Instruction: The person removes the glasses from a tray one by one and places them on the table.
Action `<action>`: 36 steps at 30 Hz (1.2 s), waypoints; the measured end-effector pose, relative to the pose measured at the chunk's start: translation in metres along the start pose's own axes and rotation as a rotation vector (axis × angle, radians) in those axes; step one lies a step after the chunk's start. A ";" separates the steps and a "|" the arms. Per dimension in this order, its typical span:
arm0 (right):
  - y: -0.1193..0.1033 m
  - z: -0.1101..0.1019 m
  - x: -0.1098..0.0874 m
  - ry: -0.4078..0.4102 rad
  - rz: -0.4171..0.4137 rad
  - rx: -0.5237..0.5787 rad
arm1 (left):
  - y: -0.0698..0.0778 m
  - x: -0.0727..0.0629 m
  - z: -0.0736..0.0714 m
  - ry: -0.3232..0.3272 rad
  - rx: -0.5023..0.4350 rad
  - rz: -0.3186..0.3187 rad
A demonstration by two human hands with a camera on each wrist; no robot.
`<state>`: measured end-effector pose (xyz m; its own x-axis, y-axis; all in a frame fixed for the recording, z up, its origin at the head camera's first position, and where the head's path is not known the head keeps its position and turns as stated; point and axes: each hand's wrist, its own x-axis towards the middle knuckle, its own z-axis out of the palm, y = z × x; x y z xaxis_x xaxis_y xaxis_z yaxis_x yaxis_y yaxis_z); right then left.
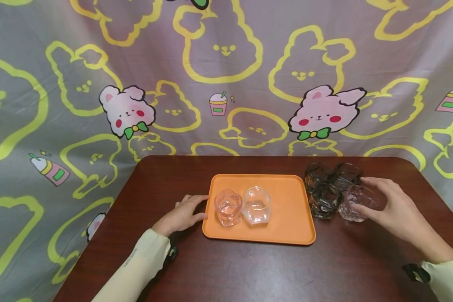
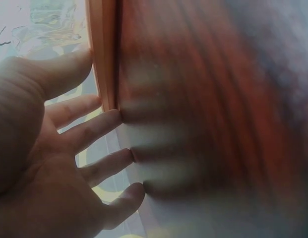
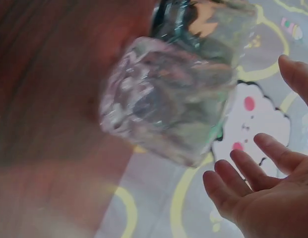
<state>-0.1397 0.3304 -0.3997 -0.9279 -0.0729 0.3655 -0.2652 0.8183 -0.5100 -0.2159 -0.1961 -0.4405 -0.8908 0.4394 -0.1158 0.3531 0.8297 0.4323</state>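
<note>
Dk red-brn table (image 1: 234,268) w/ gray-&-yel bunny-print cloth (image 1: 264,96) hanging bhd its far edge.

Two glasses (image 1: 257,206) on the tray (image 1: 288,209), seemingly four more glasses (image 1: 326,202) right of it

The tray (image 1: 288,212) has room rightward — dark glasses (image 1: 326,202) flank it.

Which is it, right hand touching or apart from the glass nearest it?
Apart. The right wrist view shows it: patterned cloth is visible in the gap between the right hand and the glass.
</note>
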 end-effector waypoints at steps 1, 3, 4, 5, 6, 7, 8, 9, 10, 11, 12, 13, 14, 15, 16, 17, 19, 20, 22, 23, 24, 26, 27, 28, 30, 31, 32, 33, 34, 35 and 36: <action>-0.004 0.000 0.001 0.007 -0.013 0.007 | 0.000 0.000 0.000 -0.002 0.003 -0.004; -0.012 0.001 0.001 0.008 -0.037 0.013 | 0.000 0.000 0.000 -0.001 0.008 -0.009; -0.016 0.002 0.001 0.008 -0.052 0.016 | 0.000 0.000 0.000 -0.002 0.011 -0.012; -0.020 0.002 0.001 0.010 -0.065 0.016 | 0.001 0.000 0.000 -0.004 0.012 -0.017; -0.023 0.004 0.001 0.012 -0.081 0.016 | 0.001 0.000 0.000 -0.007 0.012 -0.020; -0.027 0.005 0.001 0.015 -0.097 0.014 | 0.001 0.001 0.000 -0.010 0.010 -0.025; -0.030 0.006 0.001 0.017 -0.113 0.010 | 0.002 0.001 0.000 -0.013 0.010 -0.030; -0.033 0.008 0.001 0.025 -0.135 0.009 | 0.002 0.001 0.001 -0.016 0.011 -0.036; -0.036 0.009 0.001 0.032 -0.159 0.007 | 0.002 0.001 0.001 -0.018 0.009 -0.039; -0.039 0.011 0.001 0.037 -0.180 0.007 | 0.002 0.001 0.001 -0.019 0.009 -0.043; -0.042 0.013 0.001 0.040 -0.201 0.008 | 0.002 0.001 0.001 -0.021 0.010 -0.047; -0.045 0.015 0.002 0.042 -0.222 0.009 | 0.002 0.001 0.001 -0.021 0.010 -0.050; -0.048 0.017 0.002 0.042 -0.242 0.016 | 0.002 0.001 0.000 -0.021 0.010 -0.052; -0.050 0.019 0.003 0.039 -0.256 0.023 | 0.002 0.001 0.000 -0.022 0.009 -0.053; -0.053 0.021 0.003 0.036 -0.269 0.026 | 0.002 0.001 0.000 -0.024 0.008 -0.053; -0.056 0.023 0.003 0.029 -0.276 0.028 | 0.002 0.001 0.000 -0.024 0.008 -0.053; -0.062 0.027 0.005 0.009 -0.287 0.033 | 0.002 0.001 0.001 -0.023 0.009 -0.052; -0.065 0.029 0.006 -0.004 -0.286 0.033 | 0.001 0.001 0.001 -0.023 0.011 -0.052; -0.071 0.033 0.008 -0.032 -0.284 0.028 | 0.001 0.001 0.001 -0.023 0.014 -0.051; -0.074 0.036 0.009 -0.048 -0.281 0.027 | 0.001 0.002 0.002 -0.020 0.014 -0.051; -0.076 0.038 0.011 -0.059 -0.279 0.034 | 0.001 0.002 0.002 -0.019 0.012 -0.051; -0.081 0.043 0.013 -0.084 -0.275 0.047 | 0.001 0.002 0.001 -0.018 0.014 -0.047; -0.082 0.046 0.015 -0.095 -0.276 0.054 | 0.001 0.002 0.001 -0.017 0.012 -0.045; -0.084 0.048 0.017 -0.107 -0.278 0.058 | 0.002 0.002 0.001 -0.016 0.012 -0.043; -0.087 0.054 0.020 -0.126 -0.287 0.076 | 0.002 0.002 0.001 -0.014 0.013 -0.039; -0.089 0.057 0.021 -0.135 -0.295 0.077 | 0.002 0.002 0.001 -0.013 0.014 -0.037; -0.090 0.060 0.023 -0.139 -0.305 0.080 | 0.001 0.002 0.001 -0.014 0.017 -0.037; -0.091 0.063 0.024 -0.142 -0.315 0.084 | 0.001 0.002 0.001 -0.014 0.017 -0.038; -0.093 0.066 0.025 -0.145 -0.325 0.090 | 0.001 0.002 0.001 -0.015 0.019 -0.037; -0.094 0.069 0.026 -0.148 -0.333 0.100 | 0.001 0.002 0.001 -0.016 0.022 -0.039; -0.095 0.072 0.027 -0.151 -0.340 0.107 | 0.001 0.002 0.001 -0.017 0.024 -0.040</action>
<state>-0.1585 0.2099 -0.3971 -0.8085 -0.4191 0.4130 -0.5825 0.6696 -0.4608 -0.2170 -0.1944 -0.4413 -0.8993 0.4114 -0.1481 0.3243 0.8548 0.4051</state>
